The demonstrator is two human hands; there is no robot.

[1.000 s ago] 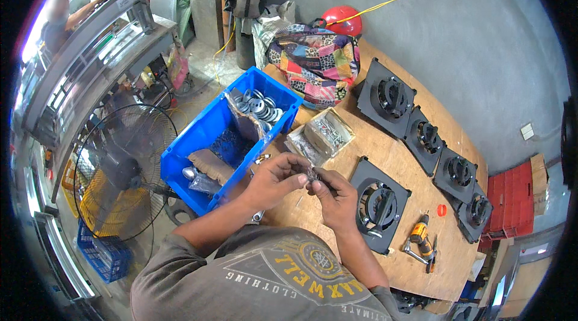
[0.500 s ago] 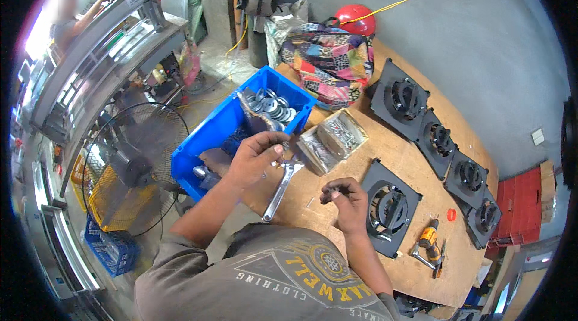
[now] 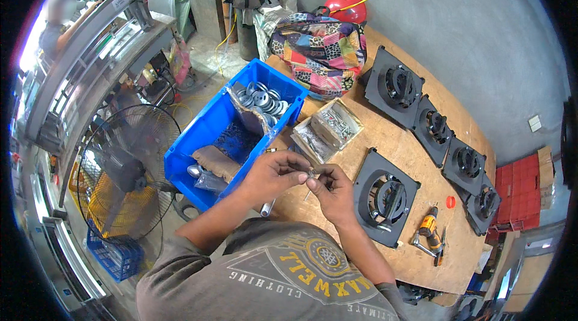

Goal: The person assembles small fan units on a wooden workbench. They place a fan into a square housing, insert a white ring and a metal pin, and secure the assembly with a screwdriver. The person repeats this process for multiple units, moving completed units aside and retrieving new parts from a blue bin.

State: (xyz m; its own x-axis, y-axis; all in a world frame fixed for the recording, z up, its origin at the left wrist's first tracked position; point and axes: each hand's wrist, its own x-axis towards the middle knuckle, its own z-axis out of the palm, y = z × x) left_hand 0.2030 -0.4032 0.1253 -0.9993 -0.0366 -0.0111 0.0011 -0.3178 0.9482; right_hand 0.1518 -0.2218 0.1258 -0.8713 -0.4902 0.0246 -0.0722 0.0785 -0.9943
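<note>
My left hand (image 3: 274,174) and my right hand (image 3: 332,193) meet above the near edge of the wooden table. Both pinch a small metal fastener (image 3: 311,173) between thumb and fingertips; its exact kind is too small to make out. Beneath my left hand lies an adjustable wrench (image 3: 267,208), mostly covered, with its handle end showing. Just beyond the hands stands an open box of screws (image 3: 337,125) in two compartments. Right of my right hand, a black square plate with a round vent-like centre (image 3: 362,205) lies flat on the table.
A blue bin (image 3: 180,158) with metal discs is at left, near a standing fan (image 3: 123,170). Several similar black units (image 3: 400,89) line the table's far right side. A yellow-black drill (image 3: 428,224), red ring (image 3: 450,202) and patchwork bag (image 3: 319,50) are on the table.
My hands were apart and have come together at the small fastener. The left hand moved toward me and right, now covering most of the wrench; the right hand moved left.
</note>
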